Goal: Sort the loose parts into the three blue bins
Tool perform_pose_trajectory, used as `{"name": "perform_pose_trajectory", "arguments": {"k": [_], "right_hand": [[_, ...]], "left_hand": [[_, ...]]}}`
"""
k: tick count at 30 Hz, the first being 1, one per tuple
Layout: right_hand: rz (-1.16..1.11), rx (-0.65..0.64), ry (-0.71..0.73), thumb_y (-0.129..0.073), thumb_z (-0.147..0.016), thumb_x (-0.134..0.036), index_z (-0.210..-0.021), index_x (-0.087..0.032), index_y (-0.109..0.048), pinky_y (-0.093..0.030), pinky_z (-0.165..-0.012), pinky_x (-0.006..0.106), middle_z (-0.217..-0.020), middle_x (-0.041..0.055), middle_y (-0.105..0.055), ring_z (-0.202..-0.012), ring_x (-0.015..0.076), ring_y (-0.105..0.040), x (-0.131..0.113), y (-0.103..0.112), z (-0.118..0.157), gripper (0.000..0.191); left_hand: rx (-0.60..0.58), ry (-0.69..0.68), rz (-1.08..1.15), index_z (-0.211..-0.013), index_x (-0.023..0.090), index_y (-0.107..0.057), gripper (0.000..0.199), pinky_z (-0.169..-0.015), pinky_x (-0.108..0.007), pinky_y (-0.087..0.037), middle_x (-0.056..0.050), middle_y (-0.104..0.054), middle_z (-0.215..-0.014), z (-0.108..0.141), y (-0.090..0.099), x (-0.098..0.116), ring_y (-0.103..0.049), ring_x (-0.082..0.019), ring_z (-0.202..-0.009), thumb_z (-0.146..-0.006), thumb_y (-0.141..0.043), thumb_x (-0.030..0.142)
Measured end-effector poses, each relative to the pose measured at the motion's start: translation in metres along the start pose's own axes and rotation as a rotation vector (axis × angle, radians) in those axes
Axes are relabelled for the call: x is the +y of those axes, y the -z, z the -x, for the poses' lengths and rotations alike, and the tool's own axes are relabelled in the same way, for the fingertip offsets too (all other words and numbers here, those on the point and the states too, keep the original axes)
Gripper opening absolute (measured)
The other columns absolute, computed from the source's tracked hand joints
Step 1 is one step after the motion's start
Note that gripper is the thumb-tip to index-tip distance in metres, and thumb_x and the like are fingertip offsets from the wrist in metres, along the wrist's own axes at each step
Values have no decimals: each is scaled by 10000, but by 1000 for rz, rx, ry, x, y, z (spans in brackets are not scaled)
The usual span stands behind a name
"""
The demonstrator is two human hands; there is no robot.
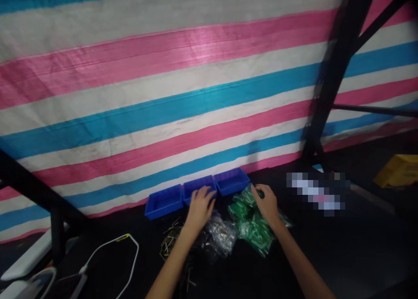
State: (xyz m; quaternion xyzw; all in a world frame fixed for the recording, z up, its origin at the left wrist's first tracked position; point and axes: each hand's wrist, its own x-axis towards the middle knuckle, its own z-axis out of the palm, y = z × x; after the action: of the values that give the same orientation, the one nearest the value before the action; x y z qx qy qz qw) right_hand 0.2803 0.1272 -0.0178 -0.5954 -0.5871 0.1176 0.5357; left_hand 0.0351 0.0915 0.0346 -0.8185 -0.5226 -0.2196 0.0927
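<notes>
My left hand (201,208) is over the front edge of the middle blue tray (188,199), its fingers apart and bent a little downward, with nothing visible in them. My right hand (268,205) is at the upper right of a heap of small plastic bags with green contents (253,229). Its thumb and fingers are curled round the edge of a clear bag (247,193) at the top of that heap. Between my arms lies a pile of clear plastic bags (222,234). Thin brass-coloured pieces (170,239) are scattered beside my left forearm, which partly hides them.
A left blue tray (165,203) and a right blue tray (231,182) flank the middle one, along a striped tarp (163,129). A white cable (135,255) loops at the left. Dark frame posts (333,81) stand at both sides. A yellow bin (396,171) is far right.
</notes>
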Motion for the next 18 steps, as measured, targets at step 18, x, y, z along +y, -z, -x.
{"name": "perform_pose_trajectory", "arguments": {"k": [18], "right_hand": [[-373,-103,-179,-580,-696,-508,-698,-147,-638,-437,-516,263,-641,42,-608,-585,172,-535,-48,7,6,365]], "left_hand": [[115,143,194,-1038,221,-609,262,-949,-421,-275,-45,-663,-959,-47,-58,28,-513,-211,-1068,-866,-418,171]]}}
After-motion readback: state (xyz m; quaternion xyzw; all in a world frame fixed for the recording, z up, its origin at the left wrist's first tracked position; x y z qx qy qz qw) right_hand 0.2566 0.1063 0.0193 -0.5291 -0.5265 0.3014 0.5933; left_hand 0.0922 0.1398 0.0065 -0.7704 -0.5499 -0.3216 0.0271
